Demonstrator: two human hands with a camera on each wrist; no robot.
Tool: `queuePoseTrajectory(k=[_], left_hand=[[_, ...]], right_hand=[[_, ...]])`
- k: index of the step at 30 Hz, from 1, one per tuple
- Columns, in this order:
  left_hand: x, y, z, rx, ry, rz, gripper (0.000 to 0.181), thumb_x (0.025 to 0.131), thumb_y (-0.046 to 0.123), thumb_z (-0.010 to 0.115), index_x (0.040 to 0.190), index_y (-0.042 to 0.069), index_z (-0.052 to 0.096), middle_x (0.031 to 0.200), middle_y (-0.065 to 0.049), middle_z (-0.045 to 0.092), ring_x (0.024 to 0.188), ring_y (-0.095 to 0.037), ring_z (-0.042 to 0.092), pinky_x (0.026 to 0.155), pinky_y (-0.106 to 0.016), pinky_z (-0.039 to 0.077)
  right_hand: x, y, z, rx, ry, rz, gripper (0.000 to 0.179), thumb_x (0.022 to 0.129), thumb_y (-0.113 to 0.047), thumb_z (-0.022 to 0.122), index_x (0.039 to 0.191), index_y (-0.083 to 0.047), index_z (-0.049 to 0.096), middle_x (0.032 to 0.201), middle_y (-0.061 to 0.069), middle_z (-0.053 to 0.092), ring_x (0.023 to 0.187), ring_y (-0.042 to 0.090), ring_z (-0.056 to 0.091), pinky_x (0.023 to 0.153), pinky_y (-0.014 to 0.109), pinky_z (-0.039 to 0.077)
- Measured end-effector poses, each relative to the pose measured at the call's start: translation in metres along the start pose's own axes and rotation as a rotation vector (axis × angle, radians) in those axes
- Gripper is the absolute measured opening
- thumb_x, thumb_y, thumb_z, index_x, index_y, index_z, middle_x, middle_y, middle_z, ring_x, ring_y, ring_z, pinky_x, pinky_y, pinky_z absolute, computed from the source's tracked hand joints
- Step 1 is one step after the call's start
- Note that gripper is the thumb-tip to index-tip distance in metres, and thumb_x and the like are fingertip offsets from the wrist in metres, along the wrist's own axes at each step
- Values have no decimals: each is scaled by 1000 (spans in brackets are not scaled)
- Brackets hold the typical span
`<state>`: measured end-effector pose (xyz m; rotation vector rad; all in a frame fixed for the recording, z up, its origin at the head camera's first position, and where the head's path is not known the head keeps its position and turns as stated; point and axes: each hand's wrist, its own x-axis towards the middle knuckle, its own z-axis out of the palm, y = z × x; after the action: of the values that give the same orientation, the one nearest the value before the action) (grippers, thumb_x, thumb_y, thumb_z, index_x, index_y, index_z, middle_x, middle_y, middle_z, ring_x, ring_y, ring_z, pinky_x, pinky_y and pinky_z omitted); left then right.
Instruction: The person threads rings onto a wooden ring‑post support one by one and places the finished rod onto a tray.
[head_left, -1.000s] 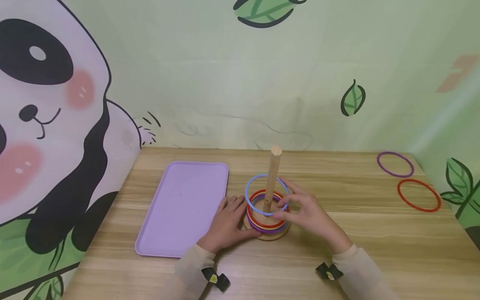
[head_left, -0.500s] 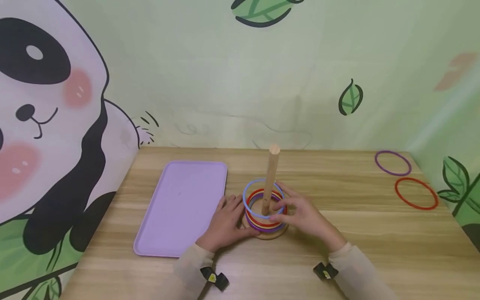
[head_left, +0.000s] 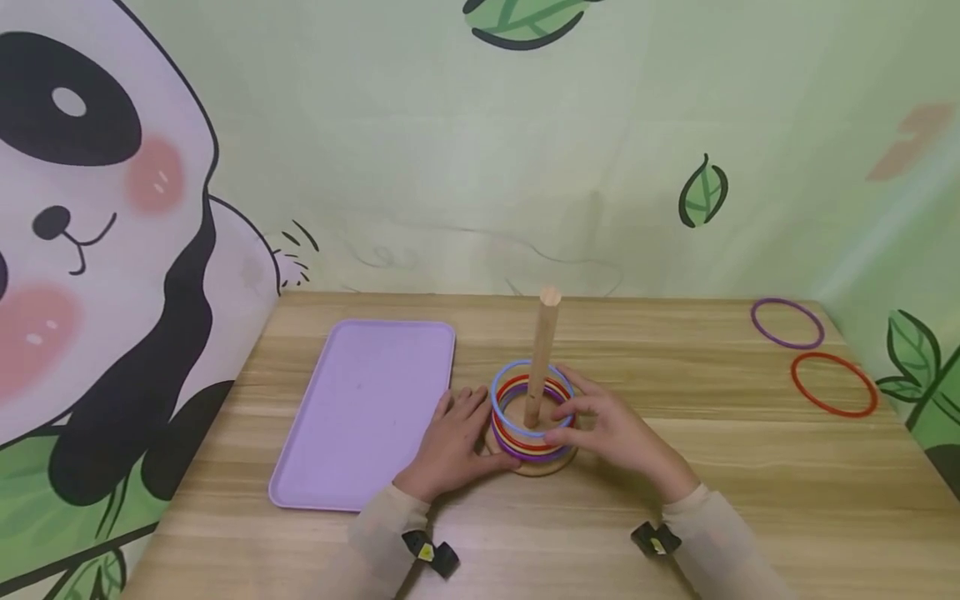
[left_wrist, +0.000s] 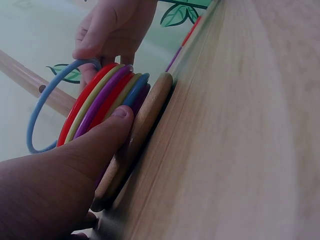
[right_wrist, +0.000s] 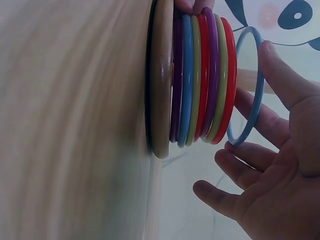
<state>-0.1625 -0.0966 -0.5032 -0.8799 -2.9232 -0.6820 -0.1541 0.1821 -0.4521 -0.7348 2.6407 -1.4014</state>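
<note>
While right hand [head_left: 611,429] pinches blue ring [right_wrist: 260,75], ring stack [right_wrist: 204,75] sits below, tray [head_left: 360,408] nearby.

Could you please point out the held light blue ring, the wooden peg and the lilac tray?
Held light blue ring [right_wrist: 259,92]: right wrist view, side of its hoop.
Wooden peg [head_left: 543,346]: head view, middle of its shaft.
Lilac tray [head_left: 363,408]: head view, middle of its flat surface.

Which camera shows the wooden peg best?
The head view: the wooden peg shows from its top nearly to its foot. The left wrist view shows part of it, top cut off; the right wrist view only a short piece.
</note>
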Motion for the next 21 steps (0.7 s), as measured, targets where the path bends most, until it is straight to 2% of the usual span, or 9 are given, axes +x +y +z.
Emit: queuePoseTrajectory(k=[9, 15, 21], left_hand=[[0, 1, 0, -2, -3, -6, 104, 86, 67, 77, 162, 5, 42, 163, -23, 42, 153, -45, 34, 128, -60, 12], [0, 1, -1, -3, -1, -3, 104, 86, 66, 77, 160, 2, 44, 163, -24, 42, 153, -45, 34, 128, -60, 12], [0, 1, -1, -3, 0, -1, 104, 85, 66, 77, 159, 0, 45, 163, -24, 42, 153, -45, 34, 128, -60, 13]], right_hand=[[-2, 4, -3, -60, -35, -10, 27, 86, -25, 90, 100, -4, 82, 161, 28, 42, 148, 51, 39, 121, 65, 28], [-3, 4, -4, -65, -46, -11, 42, 86, -25, 89, 116, 2, 78, 162, 29, 39, 148, 51, 39, 120, 66, 29], [-4, 5, -3, -39, -51, -26, 51, 83, -21, 91, 126, 1, 73, 163, 30, 38, 149, 50, 38, 121, 65, 30]])
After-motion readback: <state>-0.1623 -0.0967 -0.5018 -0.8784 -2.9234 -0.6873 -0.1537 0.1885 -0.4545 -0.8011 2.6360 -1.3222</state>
